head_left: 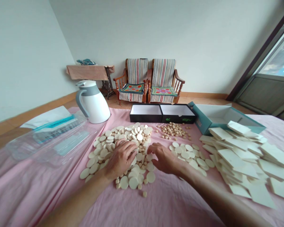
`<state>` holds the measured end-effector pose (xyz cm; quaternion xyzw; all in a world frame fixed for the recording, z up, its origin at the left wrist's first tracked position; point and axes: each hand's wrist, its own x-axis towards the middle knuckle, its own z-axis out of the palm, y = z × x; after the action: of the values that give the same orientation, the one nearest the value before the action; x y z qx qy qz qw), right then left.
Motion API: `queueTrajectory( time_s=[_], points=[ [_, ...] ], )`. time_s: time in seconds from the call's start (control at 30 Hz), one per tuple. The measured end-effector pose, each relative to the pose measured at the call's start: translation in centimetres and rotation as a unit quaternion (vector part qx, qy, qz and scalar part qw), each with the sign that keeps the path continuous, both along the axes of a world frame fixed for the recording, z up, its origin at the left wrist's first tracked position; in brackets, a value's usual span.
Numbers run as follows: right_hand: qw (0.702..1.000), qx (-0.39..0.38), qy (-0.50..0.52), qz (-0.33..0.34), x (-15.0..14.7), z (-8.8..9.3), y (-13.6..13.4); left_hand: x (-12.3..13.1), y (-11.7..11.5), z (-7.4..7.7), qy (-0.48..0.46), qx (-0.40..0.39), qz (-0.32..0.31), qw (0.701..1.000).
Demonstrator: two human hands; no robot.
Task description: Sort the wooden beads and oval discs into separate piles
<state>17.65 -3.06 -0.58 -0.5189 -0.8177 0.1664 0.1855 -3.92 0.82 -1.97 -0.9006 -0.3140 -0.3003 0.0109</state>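
Note:
A wide heap of pale round wooden discs, mixed with small wooden cubes, is spread on the pink cloth before me. My left hand lies palm down on this heap, fingers bent over the discs; its fingertips are partly hidden. At the heap's right edge is my right hand, its fingers loosely curved and the thumb apart, with no object visible in it. Just right of that hand lies a smaller group of discs. Beyond it sits a separate pile of small wooden cubes.
Thin square wooden sheets are heaped at the right, against a teal box. A black two-compartment box stands behind the piles. On the left are a white-grey jug and clear plastic packaging. Two chairs stand beyond.

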Motion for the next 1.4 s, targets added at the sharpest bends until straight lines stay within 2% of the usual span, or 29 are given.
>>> queueTrajectory(
  time_s=[0.27,0.63,0.77,0.93,1.03,1.13,1.27,1.4],
  points=[
    [0.997,0.009,-0.079,-0.003,-0.3,0.2,-0.6,0.0,0.0,-0.1,0.007,0.0,0.004,1.0],
    [0.998,0.041,-0.049,0.009,0.1,-0.2,-1.1,0.1,0.0,-0.2,-0.003,0.014,-0.002,1.0],
    [0.995,0.073,-0.042,-0.054,2.3,0.5,-2.2,0.1,-0.1,-0.1,-0.015,0.026,-0.019,0.999],
    [0.979,0.106,-0.05,-0.165,7.8,1.6,-4.2,0.4,-0.5,1.0,-0.026,0.001,-0.062,0.998],
    [0.969,0.13,-0.048,-0.203,10.5,0.9,-5.0,1.0,-0.9,1.9,0.03,-0.036,-0.116,0.992],
    [0.956,0.161,-0.003,-0.247,12.0,-0.6,-4.9,1.7,-1.3,2.5,0.101,-0.038,-0.156,0.982],
    [0.936,0.178,0.059,-0.297,12.7,-2.1,-4.5,2.4,-1.6,2.8,0.15,-0.041,-0.167,0.974],
    [0.925,0.193,0.096,-0.313,13.3,-2.3,-4.5,3.5,-1.6,3.3,0.123,-0.074,-0.146,0.979]
  ],
)
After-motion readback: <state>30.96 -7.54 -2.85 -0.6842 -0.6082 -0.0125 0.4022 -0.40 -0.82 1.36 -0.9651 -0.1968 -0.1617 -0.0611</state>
